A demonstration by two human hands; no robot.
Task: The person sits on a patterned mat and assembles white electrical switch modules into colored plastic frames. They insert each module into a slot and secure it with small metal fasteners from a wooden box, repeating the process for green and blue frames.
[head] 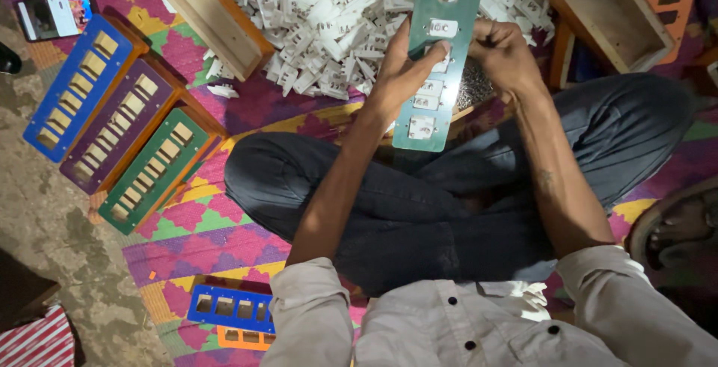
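— From my feed, what can't you make out?

— The green plate (437, 53) runs off the far edge, and the left hand (400, 72) covers one of its slots. The white plastic parts (329, 16) are too jumbled to tell apart.

— Anything else?

— The phone (56, 14) screen is blurred, and a bare foot (684, 225) is cut off at right.

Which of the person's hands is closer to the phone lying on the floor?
Left. The left hand presses on the green panel on the side towards the phone, which lies far off at the top left. The right hand grips the panel's other edge, farther away.
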